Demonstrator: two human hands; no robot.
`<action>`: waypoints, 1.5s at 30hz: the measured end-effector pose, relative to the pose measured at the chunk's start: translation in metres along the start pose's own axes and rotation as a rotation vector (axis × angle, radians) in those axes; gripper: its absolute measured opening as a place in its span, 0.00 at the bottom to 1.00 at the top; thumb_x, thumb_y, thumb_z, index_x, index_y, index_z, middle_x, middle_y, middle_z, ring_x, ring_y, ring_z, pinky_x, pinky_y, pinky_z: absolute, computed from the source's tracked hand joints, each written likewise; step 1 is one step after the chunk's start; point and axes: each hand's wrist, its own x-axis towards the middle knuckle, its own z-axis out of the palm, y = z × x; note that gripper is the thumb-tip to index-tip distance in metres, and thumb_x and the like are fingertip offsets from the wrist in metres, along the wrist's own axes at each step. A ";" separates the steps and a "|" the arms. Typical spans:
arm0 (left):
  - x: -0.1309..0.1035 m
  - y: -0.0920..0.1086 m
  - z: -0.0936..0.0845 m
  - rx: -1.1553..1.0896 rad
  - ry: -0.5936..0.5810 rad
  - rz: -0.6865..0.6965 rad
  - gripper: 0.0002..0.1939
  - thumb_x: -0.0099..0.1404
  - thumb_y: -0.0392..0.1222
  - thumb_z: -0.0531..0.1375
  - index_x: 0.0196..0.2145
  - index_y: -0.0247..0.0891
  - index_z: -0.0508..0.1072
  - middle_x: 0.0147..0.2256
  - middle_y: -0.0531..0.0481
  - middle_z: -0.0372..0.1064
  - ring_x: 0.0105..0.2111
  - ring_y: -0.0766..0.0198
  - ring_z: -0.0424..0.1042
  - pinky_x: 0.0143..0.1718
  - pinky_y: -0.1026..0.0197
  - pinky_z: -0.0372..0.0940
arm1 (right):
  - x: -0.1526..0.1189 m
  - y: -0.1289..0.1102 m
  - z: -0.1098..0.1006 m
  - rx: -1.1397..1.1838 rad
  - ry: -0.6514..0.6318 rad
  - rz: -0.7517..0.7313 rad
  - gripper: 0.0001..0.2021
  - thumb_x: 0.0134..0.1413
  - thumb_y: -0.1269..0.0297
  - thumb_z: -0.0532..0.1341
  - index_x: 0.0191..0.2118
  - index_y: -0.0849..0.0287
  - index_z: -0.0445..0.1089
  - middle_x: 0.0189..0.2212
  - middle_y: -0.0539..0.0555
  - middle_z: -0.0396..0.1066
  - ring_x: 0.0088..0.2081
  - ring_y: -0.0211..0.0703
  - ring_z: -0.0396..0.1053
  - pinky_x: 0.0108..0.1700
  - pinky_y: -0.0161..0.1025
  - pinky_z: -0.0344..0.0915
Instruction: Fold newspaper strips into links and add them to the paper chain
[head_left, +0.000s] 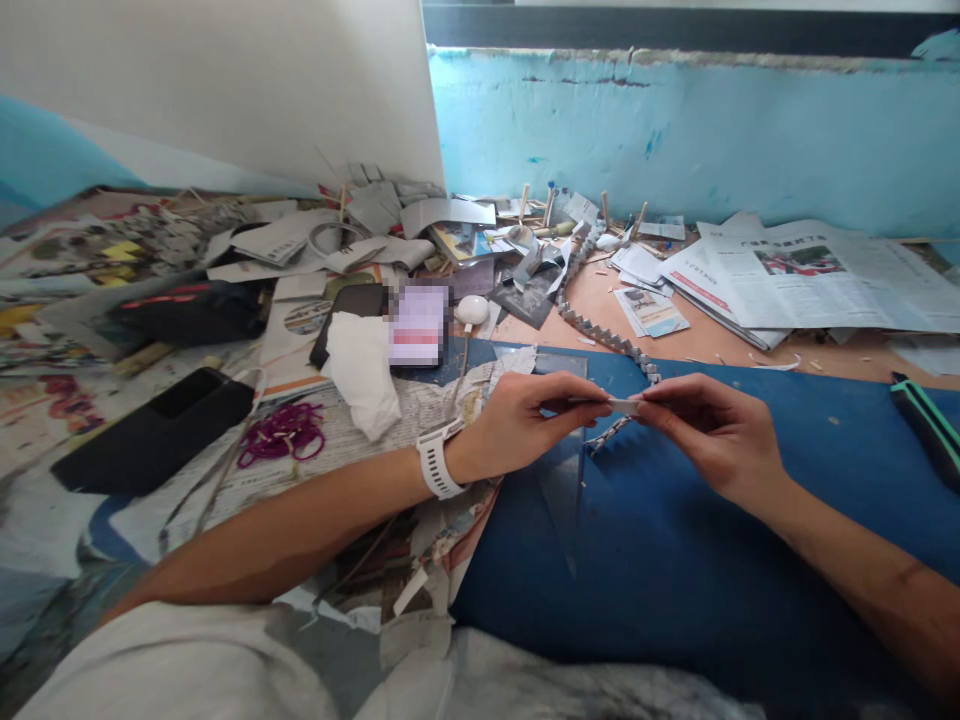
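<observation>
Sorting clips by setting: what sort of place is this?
Probably a craft corner, at home or in a small workshop. Signs: a blue mat with what looks like a cutter on it, a zigzag chain, apparently folded paper, and newspapers near the wall.

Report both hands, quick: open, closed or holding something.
Left hand: closed, thumb and fingers pinching one end of a small pale strip.
Right hand: closed, pinching the other end of the small pale strip.

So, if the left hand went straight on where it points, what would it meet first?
Beyond the small pale strip it pinches, the left hand would probably meet the right hand, though depth is unclear.
</observation>
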 end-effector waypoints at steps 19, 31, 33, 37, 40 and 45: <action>0.006 0.009 0.002 -0.474 -0.029 -0.286 0.14 0.61 0.44 0.73 0.41 0.35 0.83 0.36 0.46 0.84 0.38 0.55 0.85 0.40 0.59 0.82 | -0.002 -0.016 -0.004 -0.159 -0.097 -0.361 0.17 0.61 0.72 0.69 0.50 0.41 0.80 0.46 0.50 0.80 0.45 0.46 0.80 0.48 0.43 0.78; 0.003 0.007 0.001 -0.109 0.076 0.037 0.08 0.61 0.39 0.73 0.39 0.42 0.86 0.39 0.49 0.84 0.39 0.58 0.84 0.44 0.61 0.80 | -0.003 -0.016 0.000 -0.028 0.037 -0.178 0.07 0.56 0.68 0.73 0.40 0.48 0.83 0.40 0.51 0.82 0.41 0.46 0.80 0.40 0.40 0.79; 0.003 0.009 0.001 -0.109 0.079 0.051 0.06 0.61 0.38 0.72 0.39 0.43 0.86 0.41 0.49 0.84 0.40 0.58 0.84 0.45 0.61 0.80 | -0.003 -0.020 0.000 -0.052 0.050 -0.187 0.06 0.56 0.68 0.73 0.39 0.48 0.83 0.39 0.51 0.82 0.40 0.46 0.80 0.38 0.40 0.78; 0.002 0.014 0.002 -0.141 0.072 0.038 0.05 0.63 0.38 0.71 0.38 0.42 0.86 0.44 0.48 0.83 0.41 0.58 0.84 0.45 0.59 0.81 | -0.003 -0.026 -0.002 -0.095 0.017 -0.226 0.08 0.57 0.67 0.72 0.41 0.46 0.83 0.41 0.52 0.82 0.41 0.48 0.81 0.35 0.41 0.80; 0.003 0.014 0.001 -0.133 0.079 0.049 0.05 0.63 0.38 0.71 0.39 0.42 0.86 0.44 0.48 0.83 0.42 0.58 0.84 0.45 0.59 0.81 | -0.002 -0.027 -0.004 -0.130 0.022 -0.254 0.08 0.57 0.67 0.72 0.41 0.44 0.83 0.41 0.50 0.82 0.40 0.47 0.81 0.35 0.41 0.80; 0.008 0.005 0.003 -0.191 0.061 0.026 0.06 0.62 0.40 0.72 0.39 0.41 0.86 0.46 0.46 0.83 0.46 0.55 0.83 0.50 0.57 0.79 | -0.001 -0.022 -0.006 -0.199 0.060 -0.304 0.08 0.58 0.69 0.72 0.40 0.45 0.83 0.41 0.50 0.82 0.40 0.48 0.81 0.38 0.42 0.80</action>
